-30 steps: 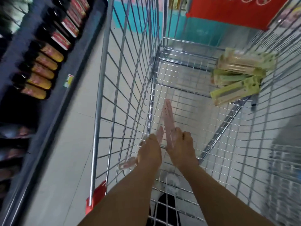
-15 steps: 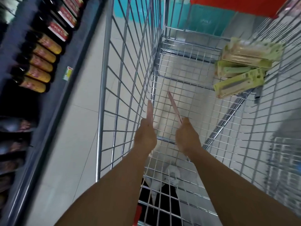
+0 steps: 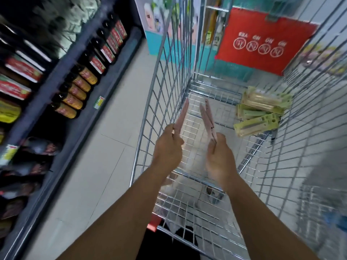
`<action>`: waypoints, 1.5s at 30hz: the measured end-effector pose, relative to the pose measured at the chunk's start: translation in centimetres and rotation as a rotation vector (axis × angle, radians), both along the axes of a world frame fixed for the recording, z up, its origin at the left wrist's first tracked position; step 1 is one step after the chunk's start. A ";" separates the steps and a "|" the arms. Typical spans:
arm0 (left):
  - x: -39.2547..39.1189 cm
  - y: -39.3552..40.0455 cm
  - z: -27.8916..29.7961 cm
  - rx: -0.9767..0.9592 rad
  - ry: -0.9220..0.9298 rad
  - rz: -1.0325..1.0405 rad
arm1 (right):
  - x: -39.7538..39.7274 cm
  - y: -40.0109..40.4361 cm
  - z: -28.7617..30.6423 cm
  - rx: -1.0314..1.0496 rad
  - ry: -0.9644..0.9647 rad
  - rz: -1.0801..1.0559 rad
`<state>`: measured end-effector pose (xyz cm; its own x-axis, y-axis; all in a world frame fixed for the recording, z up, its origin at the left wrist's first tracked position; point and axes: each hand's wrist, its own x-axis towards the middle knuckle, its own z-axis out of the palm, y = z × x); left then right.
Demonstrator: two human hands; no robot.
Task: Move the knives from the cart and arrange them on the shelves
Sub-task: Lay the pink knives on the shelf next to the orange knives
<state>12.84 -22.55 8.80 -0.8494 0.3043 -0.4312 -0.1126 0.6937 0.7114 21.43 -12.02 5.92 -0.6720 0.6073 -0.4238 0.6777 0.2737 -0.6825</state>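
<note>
Big wire cart (image 3: 165, 76) fills the view, its left wall just left of the left hand (image 3: 167, 149), with a dark shelf (image 3: 62, 102) of bottles (image 3: 75, 99) well off to that hand's left across the pale floor. Both hands are up inside the basket: the left hand grips one pink packaged knife (image 3: 181, 117) pointing away, the right hand (image 3: 218, 158) grips a pair of pink knife packs (image 3: 207, 118) fanned apart at the tips. Beyond and right of the right hand, well apart, green knife packs (image 3: 262, 109) lie piled in the cart's far right corner.
</note>
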 end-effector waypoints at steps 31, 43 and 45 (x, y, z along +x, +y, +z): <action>2.0 -6.9 11.0 0.220 -0.083 0.108 | -2.5 -9.3 11.3 -0.016 0.220 0.131; 1.7 -7.3 6.8 -0.052 0.035 0.357 | -1.0 -7.0 6.2 -0.487 0.132 0.292; 1.5 -8.2 6.7 -0.068 0.073 0.366 | -1.4 -8.2 3.2 -0.372 -0.052 0.449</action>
